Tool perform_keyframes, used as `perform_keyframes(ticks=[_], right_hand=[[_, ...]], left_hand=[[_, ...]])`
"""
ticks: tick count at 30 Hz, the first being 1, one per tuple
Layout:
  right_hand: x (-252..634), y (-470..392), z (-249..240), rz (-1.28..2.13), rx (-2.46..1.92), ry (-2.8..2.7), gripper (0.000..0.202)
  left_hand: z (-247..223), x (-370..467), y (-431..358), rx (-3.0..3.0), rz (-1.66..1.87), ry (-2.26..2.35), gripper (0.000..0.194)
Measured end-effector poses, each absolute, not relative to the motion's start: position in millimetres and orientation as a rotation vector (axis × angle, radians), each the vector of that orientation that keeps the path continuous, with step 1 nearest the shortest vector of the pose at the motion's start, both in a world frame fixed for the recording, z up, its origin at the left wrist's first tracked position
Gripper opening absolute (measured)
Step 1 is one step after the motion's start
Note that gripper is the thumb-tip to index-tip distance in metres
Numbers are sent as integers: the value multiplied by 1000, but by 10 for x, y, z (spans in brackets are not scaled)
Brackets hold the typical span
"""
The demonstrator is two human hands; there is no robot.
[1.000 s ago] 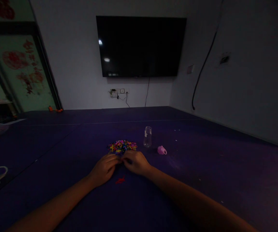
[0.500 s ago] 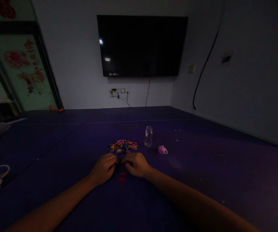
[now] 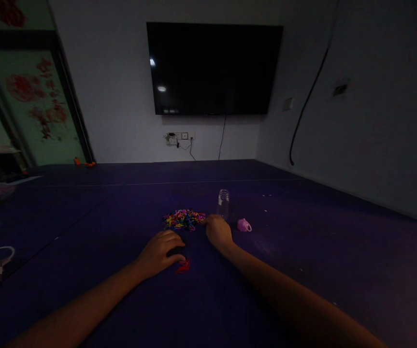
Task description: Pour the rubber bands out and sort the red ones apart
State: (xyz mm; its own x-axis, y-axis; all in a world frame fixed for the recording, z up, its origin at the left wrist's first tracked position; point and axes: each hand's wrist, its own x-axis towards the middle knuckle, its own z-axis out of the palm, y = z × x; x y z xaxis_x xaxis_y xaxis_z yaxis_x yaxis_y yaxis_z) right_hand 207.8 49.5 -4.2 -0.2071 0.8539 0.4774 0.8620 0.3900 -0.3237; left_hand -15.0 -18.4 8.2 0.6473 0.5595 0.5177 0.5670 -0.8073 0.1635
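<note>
A heap of small multicoloured rubber bands (image 3: 182,219) lies on the dark purple floor covering. At its right edge is my right hand (image 3: 220,233), fingers curled together with the tips touching the bands; whether a band is between them is hidden. My left hand (image 3: 162,252) rests lower left of the heap, thumb and fingers apart, nothing visible in it. Just by that thumb is a small group of red rubber bands (image 3: 182,267). Behind my right hand stands a clear bottle (image 3: 223,200), upright and without a lid, its base partly covered. A pink cap with a loop (image 3: 243,224) lies right of it.
A large television (image 3: 215,67) hangs on the far wall above sockets (image 3: 179,137) and cables. A white looped strap (image 3: 8,251) lies at the far left. White specks (image 3: 266,195) dot the floor to the right.
My right hand has moved from beside my left hand, up and right to the heap's edge. My left hand's fingers have spread apart, and the red bands show more clearly.
</note>
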Motion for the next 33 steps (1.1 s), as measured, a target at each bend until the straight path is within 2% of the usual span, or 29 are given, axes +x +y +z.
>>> perform_keyframes(ticks=[4,12,27,33], right_hand=[[2068,513,-59,-21,-1347,-2144,38],[2049,507,-60,-15,-1211,-2243,40],[2025,450,43,-33,-1371,-2413,40],[2025,427,80,25,-1307,-2424,42]], left_hand=[[99,-145,-193,-2853,-883,-958,32],[93,-127,-182,-2809,-892,-960,22],[88,-99,-180,-2786,-884,-985,19],[99,-95,-191,-2777,-866,-999,21]])
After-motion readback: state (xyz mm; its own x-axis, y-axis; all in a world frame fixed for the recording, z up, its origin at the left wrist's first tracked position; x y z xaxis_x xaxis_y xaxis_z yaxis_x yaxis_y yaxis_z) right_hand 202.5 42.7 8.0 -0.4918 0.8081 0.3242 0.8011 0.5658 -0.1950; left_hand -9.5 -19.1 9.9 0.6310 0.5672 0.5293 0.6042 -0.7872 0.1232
